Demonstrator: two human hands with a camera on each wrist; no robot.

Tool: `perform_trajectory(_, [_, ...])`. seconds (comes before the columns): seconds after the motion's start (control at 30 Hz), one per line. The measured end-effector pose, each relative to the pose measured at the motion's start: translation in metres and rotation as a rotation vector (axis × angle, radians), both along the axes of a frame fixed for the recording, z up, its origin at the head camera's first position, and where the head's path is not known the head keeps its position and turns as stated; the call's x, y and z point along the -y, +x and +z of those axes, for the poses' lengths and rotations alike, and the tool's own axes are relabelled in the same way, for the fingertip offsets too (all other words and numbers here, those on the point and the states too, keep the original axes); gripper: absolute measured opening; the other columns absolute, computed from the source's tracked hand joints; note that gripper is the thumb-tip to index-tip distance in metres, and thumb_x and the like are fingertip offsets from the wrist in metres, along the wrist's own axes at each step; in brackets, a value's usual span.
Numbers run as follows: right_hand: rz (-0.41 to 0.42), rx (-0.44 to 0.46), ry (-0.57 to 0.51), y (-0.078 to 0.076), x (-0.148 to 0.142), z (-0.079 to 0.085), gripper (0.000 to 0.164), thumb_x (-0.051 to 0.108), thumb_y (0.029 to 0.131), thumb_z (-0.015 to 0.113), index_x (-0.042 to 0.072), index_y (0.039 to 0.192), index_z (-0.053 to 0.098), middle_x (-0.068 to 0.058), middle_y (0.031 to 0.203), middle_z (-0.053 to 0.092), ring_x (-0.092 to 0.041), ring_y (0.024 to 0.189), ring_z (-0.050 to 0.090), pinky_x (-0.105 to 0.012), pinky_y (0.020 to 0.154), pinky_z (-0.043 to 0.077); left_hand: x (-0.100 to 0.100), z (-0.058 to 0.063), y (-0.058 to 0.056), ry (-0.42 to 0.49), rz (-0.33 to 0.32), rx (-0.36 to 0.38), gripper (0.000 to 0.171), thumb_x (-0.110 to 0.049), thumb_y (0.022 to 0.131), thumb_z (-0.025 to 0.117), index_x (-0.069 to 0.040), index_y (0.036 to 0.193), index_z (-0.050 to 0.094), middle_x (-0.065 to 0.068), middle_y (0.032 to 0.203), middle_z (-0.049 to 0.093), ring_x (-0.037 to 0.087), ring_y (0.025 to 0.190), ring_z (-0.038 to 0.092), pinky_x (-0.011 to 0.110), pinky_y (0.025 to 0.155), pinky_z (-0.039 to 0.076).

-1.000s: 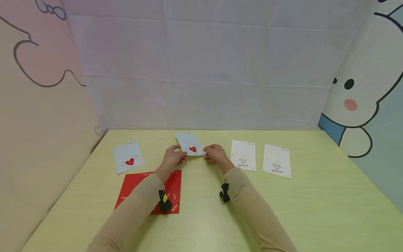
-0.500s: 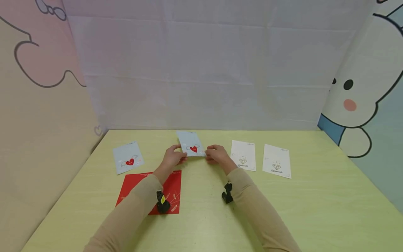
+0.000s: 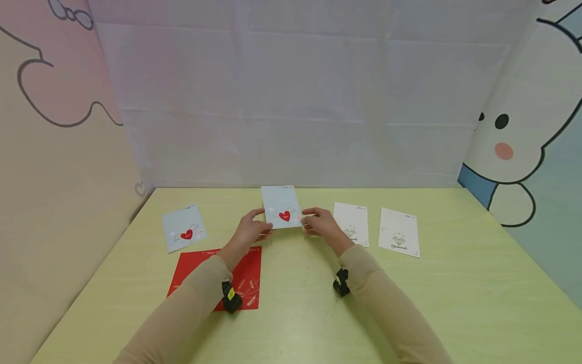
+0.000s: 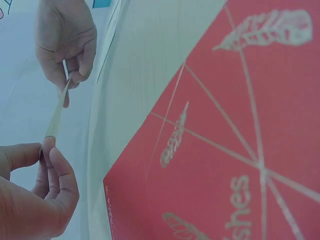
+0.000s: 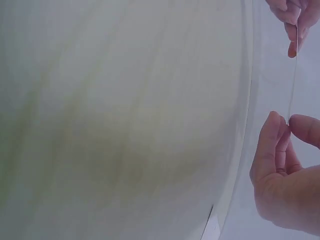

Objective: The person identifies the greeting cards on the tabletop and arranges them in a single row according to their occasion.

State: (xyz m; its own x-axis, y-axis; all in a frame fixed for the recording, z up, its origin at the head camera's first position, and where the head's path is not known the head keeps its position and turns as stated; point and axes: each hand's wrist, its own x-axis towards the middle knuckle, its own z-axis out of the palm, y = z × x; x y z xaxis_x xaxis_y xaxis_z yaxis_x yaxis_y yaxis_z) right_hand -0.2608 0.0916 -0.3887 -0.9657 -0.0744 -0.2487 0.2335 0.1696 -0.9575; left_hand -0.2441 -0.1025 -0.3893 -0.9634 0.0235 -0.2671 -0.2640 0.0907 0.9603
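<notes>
Both hands hold one pale blue card [image 3: 278, 199] printed with a red winged heart, its face tilted up toward the head camera. My left hand [image 3: 247, 230] pinches its lower left corner between thumb and fingers. On the lower right corner, the thumb and fingers of my right hand [image 3: 324, 226] pinch the edge. Seen edge-on in the left wrist view, the card [image 4: 56, 117] is a thin strip running between the two hands. A red card [image 3: 247, 278] with pale feather drawings lies flat under the left forearm, which partly covers it.
A matching heart card [image 3: 184, 227] lies at the left of the pale green table [image 3: 477, 283]. On the right lie two white cards with diamond drawings, the nearer white card [image 3: 352, 215] partly behind the right hand and the other white card [image 3: 399, 232] farther right. A white cloth [image 3: 291, 101] hangs behind.
The held heart card has tipped up further and shifted slightly right, straightening in view. Both hands still grip it, and the right hand has moved a little to the right. Other cards stay put.
</notes>
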Motion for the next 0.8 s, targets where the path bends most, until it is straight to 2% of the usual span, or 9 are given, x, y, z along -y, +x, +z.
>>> perform_trajectory(0.27, [0.069,-0.051,-0.018,0.010,-0.013,0.006,0.033,0.005,0.084,0.056,0.001,0.117,0.052,-0.011,0.087,0.053,-0.032,0.086,0.054,-0.033,0.072,0.049,-0.001,0.006,0.007,-0.016,-0.045,-0.039,0.059,-0.007,0.084,0.059,-0.012,0.136,0.031,0.011,0.080,0.062,0.032,0.082,0.059,0.031,0.071,0.049])
perform_trajectory(0.53, [0.096,-0.094,-0.026,0.027,-0.026,0.012,0.032,0.004,0.085,0.055,-0.002,0.115,0.051,-0.010,0.084,0.055,-0.037,0.087,0.053,-0.033,0.071,0.049,-0.005,0.010,0.019,-0.042,-0.091,-0.055,0.059,-0.009,0.085,0.059,-0.013,0.137,0.031,0.013,0.085,0.062,0.034,0.085,0.058,0.028,0.069,0.049])
perform_trajectory(0.63, [0.096,-0.104,-0.027,0.032,-0.029,0.013,0.032,0.004,0.085,0.055,-0.002,0.115,0.050,-0.011,0.084,0.055,-0.035,0.082,0.055,-0.033,0.071,0.049,-0.006,0.010,0.024,-0.047,-0.107,-0.062,0.059,-0.010,0.084,0.060,-0.014,0.136,0.032,0.014,0.086,0.063,0.035,0.084,0.058,0.029,0.070,0.049])
perform_trajectory(0.8, [0.093,-0.119,-0.025,0.040,-0.033,0.014,0.035,0.004,0.084,0.056,-0.001,0.118,0.049,-0.012,0.087,0.055,-0.021,0.071,0.056,-0.032,0.072,0.050,-0.010,0.009,0.031,-0.054,-0.138,-0.067,0.061,-0.008,0.083,0.061,-0.013,0.136,0.032,0.016,0.085,0.063,0.033,0.080,0.059,0.030,0.069,0.050])
